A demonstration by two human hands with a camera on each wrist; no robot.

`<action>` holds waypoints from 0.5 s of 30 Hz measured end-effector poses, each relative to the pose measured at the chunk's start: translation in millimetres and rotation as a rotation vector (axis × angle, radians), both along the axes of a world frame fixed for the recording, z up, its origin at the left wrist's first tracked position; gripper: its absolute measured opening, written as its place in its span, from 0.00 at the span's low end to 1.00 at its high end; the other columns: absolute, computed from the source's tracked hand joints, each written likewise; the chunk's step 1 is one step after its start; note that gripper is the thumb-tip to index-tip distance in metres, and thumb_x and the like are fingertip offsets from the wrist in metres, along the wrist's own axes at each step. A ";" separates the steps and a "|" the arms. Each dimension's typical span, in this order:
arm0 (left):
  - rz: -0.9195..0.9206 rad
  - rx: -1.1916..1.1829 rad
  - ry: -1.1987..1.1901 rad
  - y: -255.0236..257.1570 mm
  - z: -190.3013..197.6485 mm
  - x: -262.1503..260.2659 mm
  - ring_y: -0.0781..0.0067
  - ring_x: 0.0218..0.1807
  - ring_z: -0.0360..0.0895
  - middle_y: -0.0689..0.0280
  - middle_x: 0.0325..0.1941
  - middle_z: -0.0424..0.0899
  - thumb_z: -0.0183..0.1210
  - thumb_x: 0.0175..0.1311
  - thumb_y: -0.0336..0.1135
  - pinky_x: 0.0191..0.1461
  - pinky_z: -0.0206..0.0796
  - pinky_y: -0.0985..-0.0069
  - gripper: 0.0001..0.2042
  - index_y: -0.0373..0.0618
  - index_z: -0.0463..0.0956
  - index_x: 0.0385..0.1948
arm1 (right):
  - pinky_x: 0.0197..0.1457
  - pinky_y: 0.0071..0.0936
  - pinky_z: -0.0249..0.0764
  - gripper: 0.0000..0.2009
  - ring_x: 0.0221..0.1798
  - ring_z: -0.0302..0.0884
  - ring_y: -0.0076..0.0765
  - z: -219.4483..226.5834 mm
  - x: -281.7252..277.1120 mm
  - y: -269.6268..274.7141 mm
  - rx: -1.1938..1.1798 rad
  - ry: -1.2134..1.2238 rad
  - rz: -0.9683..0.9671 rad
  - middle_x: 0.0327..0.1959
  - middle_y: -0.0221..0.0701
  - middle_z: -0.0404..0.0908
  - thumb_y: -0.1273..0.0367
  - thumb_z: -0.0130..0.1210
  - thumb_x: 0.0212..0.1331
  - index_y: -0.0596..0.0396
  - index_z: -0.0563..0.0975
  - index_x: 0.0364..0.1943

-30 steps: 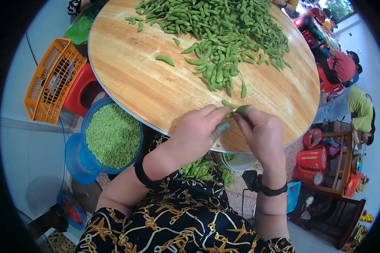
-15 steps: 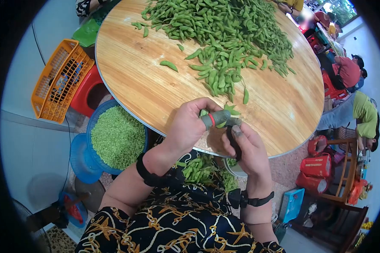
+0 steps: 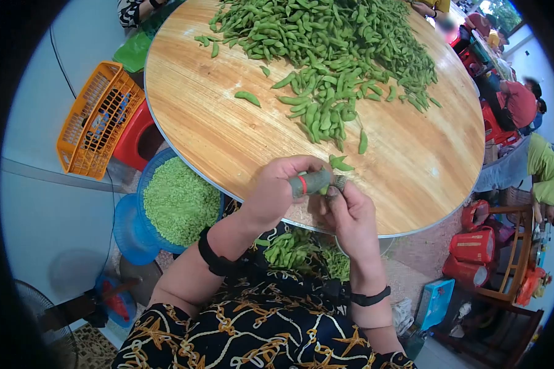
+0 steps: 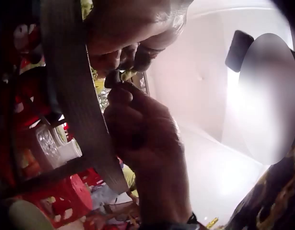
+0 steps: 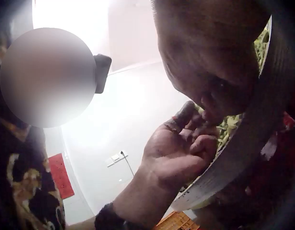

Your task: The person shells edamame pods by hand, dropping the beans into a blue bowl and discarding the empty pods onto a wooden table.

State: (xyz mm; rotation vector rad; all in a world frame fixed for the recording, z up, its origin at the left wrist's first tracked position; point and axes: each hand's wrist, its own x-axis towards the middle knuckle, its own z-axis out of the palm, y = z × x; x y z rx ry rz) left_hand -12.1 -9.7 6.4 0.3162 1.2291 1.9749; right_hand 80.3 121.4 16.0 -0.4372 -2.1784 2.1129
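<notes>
Both hands meet in front of the body, left hand [image 3: 276, 190] and right hand [image 3: 348, 212], fingers curled, fingertips pinching together

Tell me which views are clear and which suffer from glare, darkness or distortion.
Head view: sharp, evenly lit, fisheye-bent, with a dark vignette around the round table. Left wrist view: left hand dim against a blown-out ceiling. Right wrist view: right hand backlit, soft, glare at the top.

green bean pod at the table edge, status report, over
Left hand and right hand both pinch one green bean pod over round wooden table edge. Nothing in the way.
</notes>
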 end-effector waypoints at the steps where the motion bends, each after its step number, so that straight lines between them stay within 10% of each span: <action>1: -0.100 0.139 -0.178 -1.8 -1.5 -1.8 0.84 0.31 0.70 0.73 0.28 0.76 0.57 0.58 0.29 0.34 0.63 0.84 0.07 0.39 0.74 0.35 | 0.21 0.15 0.57 0.09 0.19 0.60 0.13 -4.1 0.0 3.8 -0.126 -0.017 0.025 0.18 0.21 0.69 0.71 0.45 0.64 0.58 0.69 0.26; 5: -0.074 0.157 -0.146 1.0 3.7 3.2 0.91 0.29 0.65 0.71 0.29 0.74 0.59 0.57 0.31 0.29 0.55 0.90 0.07 0.42 0.74 0.35 | 0.22 0.17 0.60 0.07 0.19 0.61 0.14 1.6 0.4 1.4 -0.040 -0.041 -0.011 0.15 0.23 0.69 0.73 0.48 0.61 0.60 0.70 0.26; 7: 0.055 -0.367 0.794 2.6 -0.3 6.7 0.90 0.31 0.67 0.71 0.30 0.74 0.61 0.55 0.30 0.30 0.59 0.90 0.09 0.42 0.73 0.35 | 0.22 0.18 0.60 0.08 0.19 0.62 0.15 -5.9 2.7 5.3 0.204 0.044 -0.023 0.15 0.24 0.70 0.73 0.49 0.60 0.61 0.70 0.25; 9: 0.079 -0.350 0.748 4.2 -7.0 8.9 0.89 0.32 0.68 0.71 0.30 0.74 0.61 0.55 0.30 0.32 0.61 0.89 0.10 0.42 0.72 0.36 | 0.22 0.18 0.60 0.08 0.19 0.62 0.15 -8.0 3.7 5.1 0.448 0.127 -0.038 0.14 0.25 0.70 0.73 0.50 0.60 0.61 0.70 0.24; 15: 0.115 -0.178 0.213 -0.6 -2.7 17.1 0.81 0.33 0.72 0.72 0.30 0.75 0.60 0.55 0.29 0.37 0.67 0.80 0.12 0.40 0.72 0.41 | 0.23 0.19 0.63 0.05 0.20 0.64 0.17 -7.5 3.7 13.3 0.046 0.006 -0.030 0.15 0.26 0.71 0.73 0.52 0.58 0.62 0.74 0.29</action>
